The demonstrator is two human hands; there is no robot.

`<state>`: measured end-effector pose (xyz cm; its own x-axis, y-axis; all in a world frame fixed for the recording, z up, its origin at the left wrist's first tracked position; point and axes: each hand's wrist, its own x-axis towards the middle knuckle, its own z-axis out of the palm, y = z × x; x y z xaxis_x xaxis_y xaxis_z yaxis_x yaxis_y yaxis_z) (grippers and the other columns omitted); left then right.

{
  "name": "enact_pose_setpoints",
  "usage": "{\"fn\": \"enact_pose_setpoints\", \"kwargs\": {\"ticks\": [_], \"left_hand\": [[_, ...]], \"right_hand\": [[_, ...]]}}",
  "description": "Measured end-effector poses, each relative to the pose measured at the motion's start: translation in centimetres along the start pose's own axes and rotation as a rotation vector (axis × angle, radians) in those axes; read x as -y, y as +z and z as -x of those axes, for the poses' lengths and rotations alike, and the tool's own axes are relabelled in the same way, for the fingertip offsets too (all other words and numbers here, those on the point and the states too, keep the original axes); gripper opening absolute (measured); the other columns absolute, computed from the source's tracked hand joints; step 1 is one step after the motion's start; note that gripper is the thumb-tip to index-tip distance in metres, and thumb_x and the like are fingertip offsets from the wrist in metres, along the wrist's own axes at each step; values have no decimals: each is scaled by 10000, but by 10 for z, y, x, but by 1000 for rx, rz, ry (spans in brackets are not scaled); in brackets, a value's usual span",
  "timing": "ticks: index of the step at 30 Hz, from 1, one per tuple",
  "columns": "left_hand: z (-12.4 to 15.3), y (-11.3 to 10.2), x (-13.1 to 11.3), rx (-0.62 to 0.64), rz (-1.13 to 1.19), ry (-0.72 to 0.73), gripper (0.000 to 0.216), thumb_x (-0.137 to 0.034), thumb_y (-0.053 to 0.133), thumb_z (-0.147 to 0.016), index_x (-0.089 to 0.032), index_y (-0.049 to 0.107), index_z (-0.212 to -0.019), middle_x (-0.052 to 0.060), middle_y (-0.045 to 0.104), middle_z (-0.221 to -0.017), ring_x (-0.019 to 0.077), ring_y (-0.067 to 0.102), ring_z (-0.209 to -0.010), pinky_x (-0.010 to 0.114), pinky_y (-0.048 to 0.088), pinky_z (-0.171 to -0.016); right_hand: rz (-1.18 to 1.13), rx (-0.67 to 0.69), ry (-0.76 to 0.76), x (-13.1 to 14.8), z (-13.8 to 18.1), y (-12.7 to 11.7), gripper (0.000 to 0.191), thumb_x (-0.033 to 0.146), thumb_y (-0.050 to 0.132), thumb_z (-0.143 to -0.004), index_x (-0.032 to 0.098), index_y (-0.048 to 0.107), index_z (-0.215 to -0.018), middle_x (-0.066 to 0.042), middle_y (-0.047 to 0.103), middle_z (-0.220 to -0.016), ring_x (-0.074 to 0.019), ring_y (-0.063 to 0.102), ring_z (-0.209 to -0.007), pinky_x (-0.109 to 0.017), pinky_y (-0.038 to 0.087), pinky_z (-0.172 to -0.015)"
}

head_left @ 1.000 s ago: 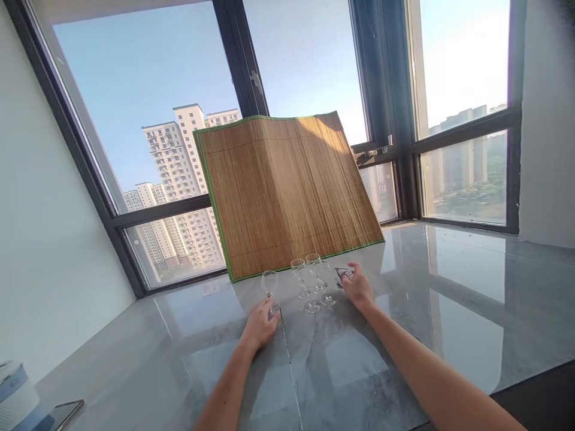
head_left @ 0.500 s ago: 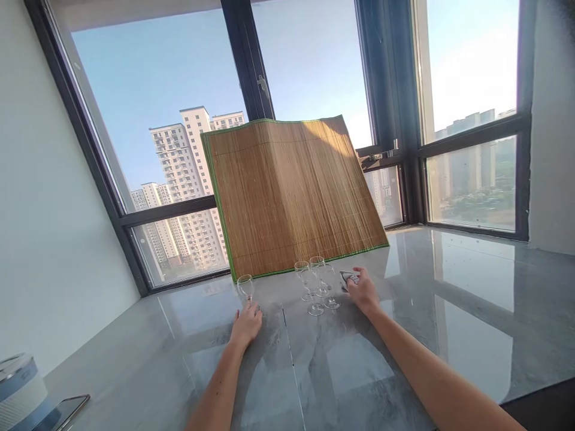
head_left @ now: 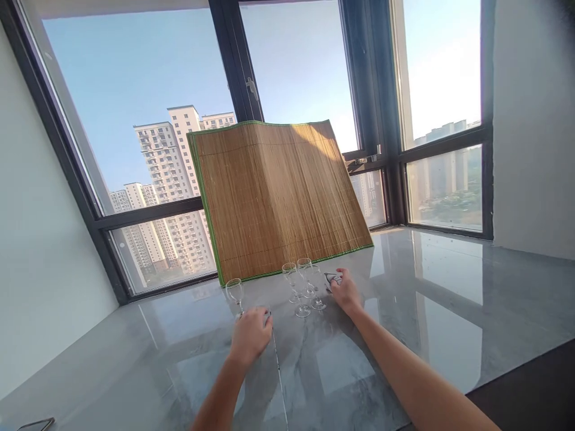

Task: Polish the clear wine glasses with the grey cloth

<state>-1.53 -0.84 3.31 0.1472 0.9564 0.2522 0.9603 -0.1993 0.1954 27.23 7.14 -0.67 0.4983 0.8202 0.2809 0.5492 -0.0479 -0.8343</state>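
My left hand (head_left: 251, 335) is just in front and to the right of a single clear stemmed glass (head_left: 234, 291), which stands upright. The hand's fingers bend downward, loosely apart, and seem to hold nothing; its palm side is hidden. My right hand (head_left: 345, 292) is closed on a small grey-and-white thing with dark edges (head_left: 331, 279), too small to name for sure. Between the hands stands a close group of several clear stemmed glasses (head_left: 303, 287), upright on the grey tiled surface (head_left: 323, 365).
A bamboo mat (head_left: 278, 197) with green edging leans against the window frame (head_left: 233, 60), behind the glasses. A white wall (head_left: 36, 269) rises at the left. The corner of a phone-like object (head_left: 40, 424) shows at the lower left edge.
My left hand has moved right and nearer, off the single glass, which stays in place. My right hand stays by the group. The view has turned slightly right.
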Motion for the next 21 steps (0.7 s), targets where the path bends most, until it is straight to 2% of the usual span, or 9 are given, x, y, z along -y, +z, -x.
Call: {"fn": "enact_pose_setpoints", "kwargs": {"ticks": [2,4,7,10,12,16,21], "left_hand": [[1,7,-19,23,121,227,388,-406,448,-878,-250,646,-1173,98,588,-1293,264,527,-1190,387,363,-1035],[0,18,-34,58,179,363,456,-448,507,-851,-272,605,-1261,78,438,-1466,286,407,-1322,414,282,-1116],[-4,34,-44,136,211,389,592,-502,527,-834,-315,478,-1394,32,256,-1576,319,267,-1411,480,178,-1167],[-9,39,-43,230,230,389,678,-524,503,-842,-331,341,-1471,8,169,-1601,306,220,-1440,491,140,-1180],[-12,39,-40,262,227,413,689,-529,492,-846,-334,310,-1482,7,182,-1597,290,212,-1448,490,118,-1186],[-13,36,-39,282,210,432,677,-554,469,-850,-327,334,-1473,28,308,-1556,279,261,-1431,481,127,-1185],[-7,31,-46,185,152,446,675,-589,463,-840,-318,382,-1453,69,475,-1422,295,393,-1327,479,134,-1174]], "right_hand": [[-1,-4,1,1,1,0,414,250,445,-834,212,457,-1245,-98,669,-1033,-218,645,-895,-296,439,-744],[-6,-6,-2,1,3,-1,408,245,444,-835,210,462,-1242,-94,674,-1004,-217,648,-879,-292,439,-736],[-26,-12,-15,3,5,-3,397,237,441,-843,198,468,-1237,-91,684,-956,-210,649,-872,-277,439,-734],[-50,-20,-15,5,5,-4,393,230,437,-846,186,473,-1235,-95,690,-928,-210,649,-879,-270,441,-735],[-58,-22,-10,6,5,-4,399,227,444,-839,187,475,-1235,-96,691,-933,-215,648,-890,-274,441,-743],[-63,-19,-5,7,5,-2,409,228,445,-837,192,470,-1243,-96,693,-945,-221,650,-884,-282,438,-746],[-67,-25,-15,8,6,0,394,223,449,-837,184,478,-1228,-96,690,-928,-215,653,-853,-274,429,-737]]}}
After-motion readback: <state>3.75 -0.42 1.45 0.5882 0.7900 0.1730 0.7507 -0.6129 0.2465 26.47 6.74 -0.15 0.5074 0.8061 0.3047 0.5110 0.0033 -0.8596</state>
